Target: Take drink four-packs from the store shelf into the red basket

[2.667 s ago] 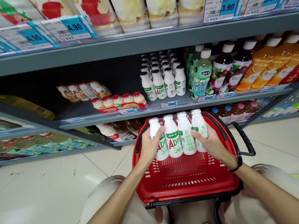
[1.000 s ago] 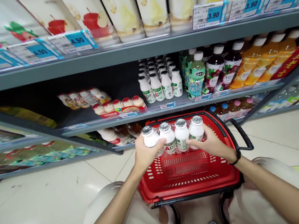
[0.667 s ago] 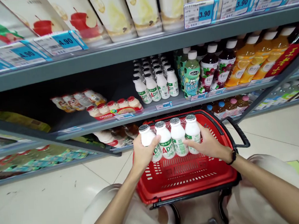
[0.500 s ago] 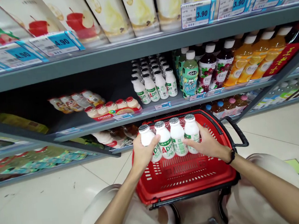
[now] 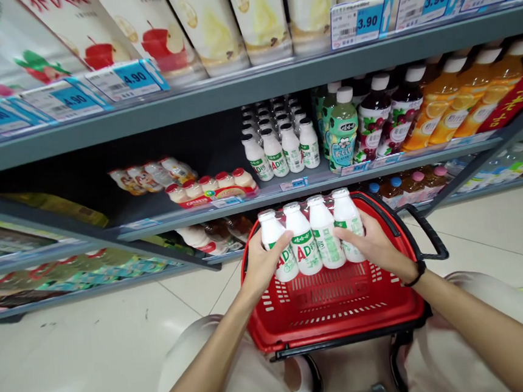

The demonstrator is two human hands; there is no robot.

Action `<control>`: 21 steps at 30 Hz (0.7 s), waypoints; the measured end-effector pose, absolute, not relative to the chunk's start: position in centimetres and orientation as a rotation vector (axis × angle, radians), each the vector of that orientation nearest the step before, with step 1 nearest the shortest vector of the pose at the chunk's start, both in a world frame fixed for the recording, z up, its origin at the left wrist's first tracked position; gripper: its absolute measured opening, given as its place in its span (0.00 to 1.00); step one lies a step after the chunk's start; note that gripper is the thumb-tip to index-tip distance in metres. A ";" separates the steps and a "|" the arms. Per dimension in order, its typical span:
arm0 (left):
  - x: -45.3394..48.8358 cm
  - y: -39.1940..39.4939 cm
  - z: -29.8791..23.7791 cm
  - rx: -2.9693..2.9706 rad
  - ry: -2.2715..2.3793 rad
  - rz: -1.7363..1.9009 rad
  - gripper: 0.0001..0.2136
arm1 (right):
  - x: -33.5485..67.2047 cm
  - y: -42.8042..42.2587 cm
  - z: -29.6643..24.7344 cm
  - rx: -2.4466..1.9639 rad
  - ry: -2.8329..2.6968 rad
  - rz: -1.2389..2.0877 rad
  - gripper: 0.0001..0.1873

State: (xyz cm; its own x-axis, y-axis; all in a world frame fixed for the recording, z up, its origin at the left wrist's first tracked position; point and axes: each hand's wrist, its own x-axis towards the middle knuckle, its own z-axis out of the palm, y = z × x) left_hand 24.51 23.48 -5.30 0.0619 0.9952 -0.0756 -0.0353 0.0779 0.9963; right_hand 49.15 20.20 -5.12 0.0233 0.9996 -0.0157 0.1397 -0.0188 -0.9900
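Note:
A wrapped pack of small white milk drink bottles [image 5: 304, 247] with green labels and silvery caps is held between both my hands. My left hand [image 5: 263, 258] grips its left end, thumb across the front of the outer bottle. At the right end my right hand [image 5: 375, 241] does the same, with a dark band on the wrist. Below the pack is a red shopping basket [image 5: 337, 326], its slotted inside showing under the bottles. The pack hides the basket's far part. On the shelf ahead stand similar milk drink bottles [image 5: 273, 152] in rows.
Left of those rows lie red-capped drink packs [image 5: 210, 188]. To the right stand green, purple and orange juice bottles [image 5: 419, 109]. An upper shelf edge [image 5: 234, 94] with price tags runs above. The basket's black handle [image 5: 430, 236] sticks out at the right, above the tiled floor [image 5: 96, 351].
The bottle pack has tipped back, so more of the bottle fronts shows. Both hands keep their hold. The whole scene has shifted slightly right in view.

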 end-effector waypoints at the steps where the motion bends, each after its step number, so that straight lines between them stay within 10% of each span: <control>1: 24.5 23.4 -5.1 1.159 1.118 1.121 0.22 | 49.2 20.4 -4.8 -1.297 -1.239 1.150 0.22; 8: 24.3 23.0 -3.6 1.212 0.876 1.024 0.35 | 49.7 20.9 -4.5 -1.138 -0.892 1.283 0.21; 21: 25.6 22.6 -1.9 1.318 0.898 1.115 0.31 | 47.9 22.0 -5.4 -1.175 -0.453 1.544 0.26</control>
